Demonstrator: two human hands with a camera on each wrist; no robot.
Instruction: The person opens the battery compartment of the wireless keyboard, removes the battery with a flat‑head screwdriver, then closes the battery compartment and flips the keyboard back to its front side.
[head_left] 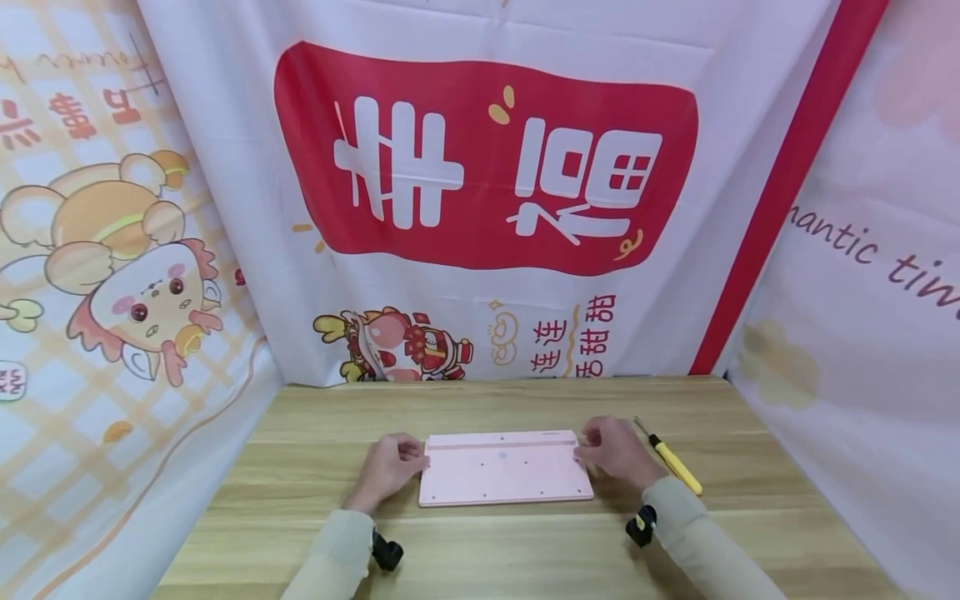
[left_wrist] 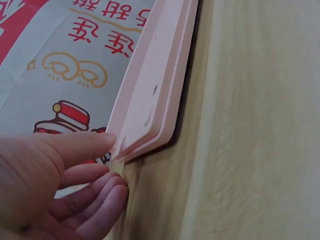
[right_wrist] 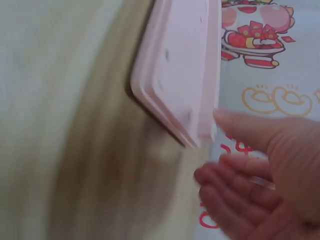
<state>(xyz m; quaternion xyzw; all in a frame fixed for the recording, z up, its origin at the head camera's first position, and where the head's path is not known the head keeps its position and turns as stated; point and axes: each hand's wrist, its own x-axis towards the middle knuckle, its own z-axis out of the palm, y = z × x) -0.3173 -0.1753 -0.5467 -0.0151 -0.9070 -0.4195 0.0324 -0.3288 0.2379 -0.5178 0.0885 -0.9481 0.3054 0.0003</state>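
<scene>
A pink keyboard (head_left: 510, 475) lies underside up on the wooden table, with small dark screw spots and a raised strip along its far edge. At its left end is my left hand (head_left: 392, 467); in the left wrist view the thumb (left_wrist: 102, 142) touches the far corner and the other fingers bend loosely beside it. My right hand (head_left: 617, 450) is at the right end. Its thumb (right_wrist: 232, 122) meets the strip's end in the right wrist view, while its slightly blurred fingers hang loosely bent, apart from the keyboard.
A screwdriver with a yellow and black handle (head_left: 678, 468) lies just right of my right hand. Printed cloth (head_left: 487, 325) hangs behind the table's far edge, and more patterned cloth (head_left: 150, 417) stands along the left side and the right.
</scene>
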